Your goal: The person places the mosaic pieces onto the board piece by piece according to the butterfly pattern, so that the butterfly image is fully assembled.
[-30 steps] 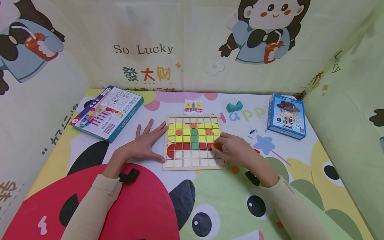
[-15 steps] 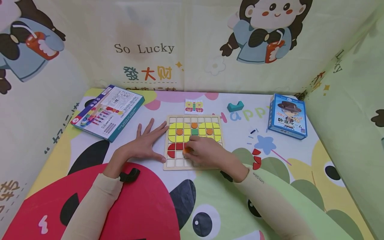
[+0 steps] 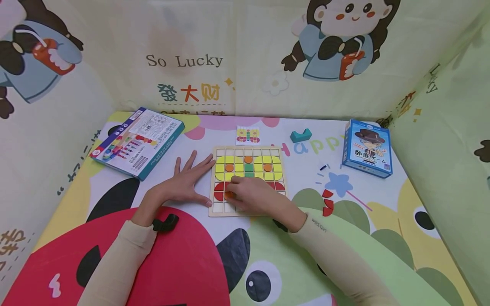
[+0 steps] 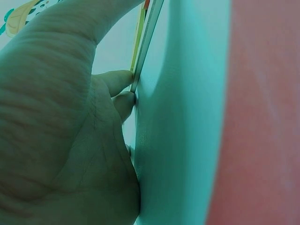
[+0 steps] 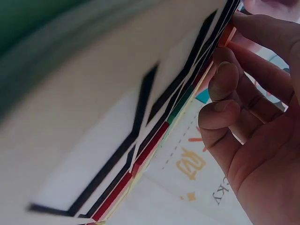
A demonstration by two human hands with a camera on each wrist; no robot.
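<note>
A wooden grid board (image 3: 226, 214) lies mid-table, bearing yellow tiles (image 3: 219, 176), red tiles (image 3: 219, 187), green tiles (image 3: 249, 168) and orange discs (image 3: 248, 160). My left hand (image 3: 185, 185) lies with fingers spread, a fingertip and the thumb at the board's left edge; the left wrist view shows fingertips against that edge. Over the lower left of the grid, my right hand (image 3: 252, 193) pinches an orange disc (image 3: 229, 195) between thumb and finger. In the right wrist view the disc (image 5: 227, 35) is partly covered by the fingers. This hand hides the middle of the grid's lower rows.
A small butterfly pattern card (image 3: 247, 135) sits behind the board, with a teal block (image 3: 300, 135) to its right. Boxes stand at the left (image 3: 138, 144) and right (image 3: 367, 148). Several loose red pieces (image 3: 327, 202) lie right of the board.
My right hand has travelled left across the board with the orange disc, from its right side to its lower left. The left hand has stayed in place.
</note>
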